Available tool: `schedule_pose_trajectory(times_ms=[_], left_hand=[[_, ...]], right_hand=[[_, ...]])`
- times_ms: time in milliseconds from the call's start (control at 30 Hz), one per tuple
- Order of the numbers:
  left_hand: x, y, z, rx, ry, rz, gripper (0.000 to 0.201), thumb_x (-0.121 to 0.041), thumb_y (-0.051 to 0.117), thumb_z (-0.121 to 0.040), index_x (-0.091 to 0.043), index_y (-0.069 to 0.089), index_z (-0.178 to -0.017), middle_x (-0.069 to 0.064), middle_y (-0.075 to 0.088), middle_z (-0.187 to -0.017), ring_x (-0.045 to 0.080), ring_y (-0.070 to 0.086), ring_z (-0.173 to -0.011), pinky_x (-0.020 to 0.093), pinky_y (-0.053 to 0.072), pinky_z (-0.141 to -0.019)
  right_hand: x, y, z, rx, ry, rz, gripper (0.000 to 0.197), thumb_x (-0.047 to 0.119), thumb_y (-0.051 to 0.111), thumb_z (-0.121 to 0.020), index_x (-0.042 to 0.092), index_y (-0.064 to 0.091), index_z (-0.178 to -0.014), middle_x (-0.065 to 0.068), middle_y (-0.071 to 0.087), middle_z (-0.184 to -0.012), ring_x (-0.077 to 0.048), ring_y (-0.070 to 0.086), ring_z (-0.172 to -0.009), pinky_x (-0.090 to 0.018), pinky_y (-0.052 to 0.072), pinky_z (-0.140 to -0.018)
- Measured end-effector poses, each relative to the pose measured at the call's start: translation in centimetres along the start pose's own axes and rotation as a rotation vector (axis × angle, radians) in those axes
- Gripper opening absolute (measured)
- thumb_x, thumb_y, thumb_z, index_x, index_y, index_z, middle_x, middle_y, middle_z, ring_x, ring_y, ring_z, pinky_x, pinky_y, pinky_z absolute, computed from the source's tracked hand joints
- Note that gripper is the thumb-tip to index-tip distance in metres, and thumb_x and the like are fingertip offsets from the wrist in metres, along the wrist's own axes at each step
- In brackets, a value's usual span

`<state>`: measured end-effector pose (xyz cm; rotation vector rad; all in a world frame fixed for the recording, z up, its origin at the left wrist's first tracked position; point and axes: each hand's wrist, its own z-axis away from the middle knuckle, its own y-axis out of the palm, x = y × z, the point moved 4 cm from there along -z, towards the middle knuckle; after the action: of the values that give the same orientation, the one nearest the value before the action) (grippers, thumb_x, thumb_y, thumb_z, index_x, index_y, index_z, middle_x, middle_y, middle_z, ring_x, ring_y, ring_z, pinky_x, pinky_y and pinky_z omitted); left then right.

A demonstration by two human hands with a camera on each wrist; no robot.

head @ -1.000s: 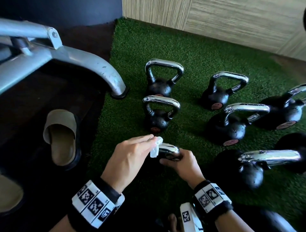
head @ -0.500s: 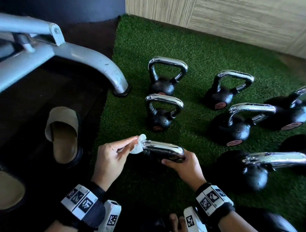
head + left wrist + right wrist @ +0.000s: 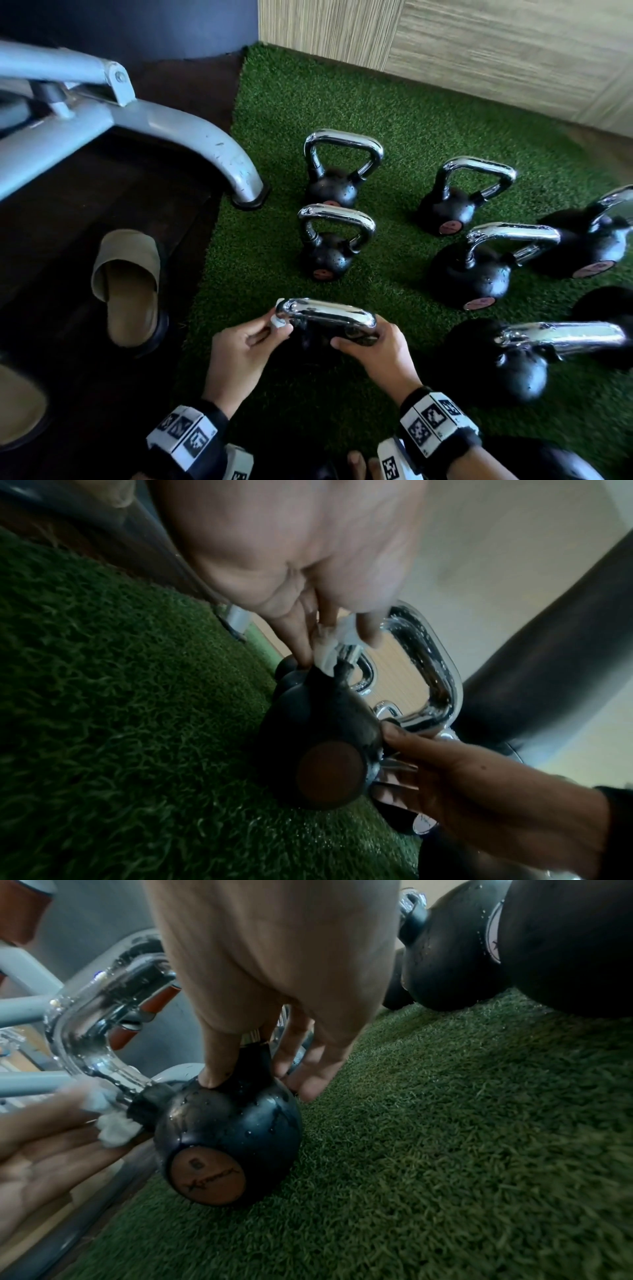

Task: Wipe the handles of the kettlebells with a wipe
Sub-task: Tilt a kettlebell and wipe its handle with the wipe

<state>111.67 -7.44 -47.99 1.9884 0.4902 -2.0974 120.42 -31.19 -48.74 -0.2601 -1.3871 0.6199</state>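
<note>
The left hand [image 3: 239, 353] pinches a small crumpled white wipe [image 3: 279, 320] between thumb and fingertips and holds it against the left end of a chrome handle [image 3: 325, 313], low on the upright where it meets the black ball. That handle belongs to the nearest kettlebell [image 3: 229, 1137], which stands on the green turf [image 3: 376, 113] and shows a round brown disc marked 6. The right hand [image 3: 376, 353] curls round the right side of the same handle, thumb pressed on the ball's shoulder. Further kettlebells stand behind and to the right, the closest one [image 3: 329, 246] straight behind. A grey metal frame leg [image 3: 205, 144] and a tan slipper [image 3: 130, 287] sit on the dark floor to the left.
</note>
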Motion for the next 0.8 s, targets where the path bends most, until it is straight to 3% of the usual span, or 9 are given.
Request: schedule_pose_trajectory(times_ms=[133,233,333,433,467,567,633,700,800], left_hand=[[-0.9,0.1,-2.0,-0.06,0.158,-0.271,0.021,-0.027,0.084,-0.083,-0.022,0.083,-0.104,-0.021,0.078,-0.089,-0.007,0.073,-0.085,0.008,0.051,-0.073],[-1.3,0.8,-4.4,-0.057,0.238,-0.315,0.026,-0.032,0.081,-0.084,-0.02,0.082,-0.106,-0.016,0.079,-0.095,-0.01,0.071,-0.085,0.01,0.054,-0.076],[-2.5,2.5,-6.4,0.003,0.239,-0.368,0.022,-0.023,0.083,-0.084,-0.014,0.082,-0.105,-0.006,0.081,-0.092,-0.022,0.065,-0.081,-0.002,0.046,-0.075],[-2.8,2.9,-7.2,0.05,0.138,-0.348,0.016,-0.02,0.081,-0.087,-0.019,0.083,-0.103,-0.015,0.079,-0.091,-0.026,0.062,-0.078,-0.004,0.042,-0.073],[-2.8,2.7,-7.3,0.082,0.081,-0.332,0.015,-0.025,0.079,-0.089,-0.022,0.082,-0.103,-0.017,0.078,-0.093,-0.023,0.064,-0.081,-0.002,0.044,-0.074],[-2.3,2.7,-7.1,0.205,0.021,-0.237,0.021,-0.032,0.074,-0.093,-0.023,0.08,-0.112,-0.014,0.078,-0.107,-0.008,0.07,-0.101,0.017,0.054,-0.093],[-2.3,2.7,-7.1,0.159,0.033,-0.281,0.02,-0.029,0.075,-0.093,-0.022,0.08,-0.111,-0.014,0.077,-0.108,-0.009,0.069,-0.102,0.016,0.054,-0.095],[-2.5,2.9,-7.4,0.114,0.043,-0.329,0.019,-0.025,0.077,-0.091,-0.022,0.081,-0.109,-0.015,0.077,-0.106,-0.011,0.068,-0.1,0.007,0.05,-0.089],[-3.3,2.9,-7.7,0.079,0.08,-0.271,0.017,-0.025,0.08,-0.088,-0.021,0.082,-0.105,-0.012,0.079,-0.103,-0.003,0.071,-0.102,0.016,0.054,-0.088]], right_hand=[[-0.1,-0.6,0.6,0.012,-0.044,0.145,0.044,0.03,0.097,-0.052,0.02,0.066,-0.082,0.008,0.072,-0.082,-0.001,0.066,-0.079,-0.015,0.049,-0.066],[0.4,0.0,1.9,0.089,-0.171,0.212,0.025,0.029,0.084,-0.058,0.026,0.062,-0.07,0.021,0.061,-0.08,0.005,0.062,-0.074,-0.007,0.041,-0.063],[1.8,1.0,2.8,0.178,-0.286,0.19,0.021,0.035,0.067,-0.07,0.03,0.074,-0.089,0.026,0.061,-0.081,0.008,0.063,-0.072,-0.006,0.044,-0.064],[2.9,0.9,1.1,0.109,-0.238,0.135,0.014,0.028,0.079,-0.079,0.032,0.081,-0.092,0.022,0.069,-0.086,0.007,0.066,-0.083,-0.004,0.045,-0.072],[3.0,0.7,0.3,0.08,-0.201,0.114,0.026,0.028,0.083,-0.078,0.035,0.079,-0.103,0.021,0.07,-0.095,0.008,0.065,-0.09,-0.002,0.044,-0.078],[2.6,1.9,-1.6,0.195,-0.09,0.084,0.06,0.045,0.081,-0.069,0.041,0.068,-0.128,0.017,0.072,-0.118,0.003,0.066,-0.109,-0.022,0.051,-0.101],[2.4,3.0,-1.8,0.266,-0.022,0.03,0.053,0.044,0.082,-0.07,0.043,0.07,-0.122,0.009,0.078,-0.104,-0.012,0.074,-0.097,-0.043,0.059,-0.092],[2.7,3.5,-1.7,0.248,0.008,-0.014,0.044,0.037,0.083,-0.073,0.039,0.073,-0.116,0.005,0.079,-0.091,-0.016,0.075,-0.081,-0.043,0.062,-0.083],[2.7,3.8,-1.9,0.225,0.061,-0.12,0.035,0.02,0.085,-0.079,0.026,0.077,-0.112,0.001,0.075,-0.079,-0.012,0.065,-0.066,-0.033,0.059,-0.066]])
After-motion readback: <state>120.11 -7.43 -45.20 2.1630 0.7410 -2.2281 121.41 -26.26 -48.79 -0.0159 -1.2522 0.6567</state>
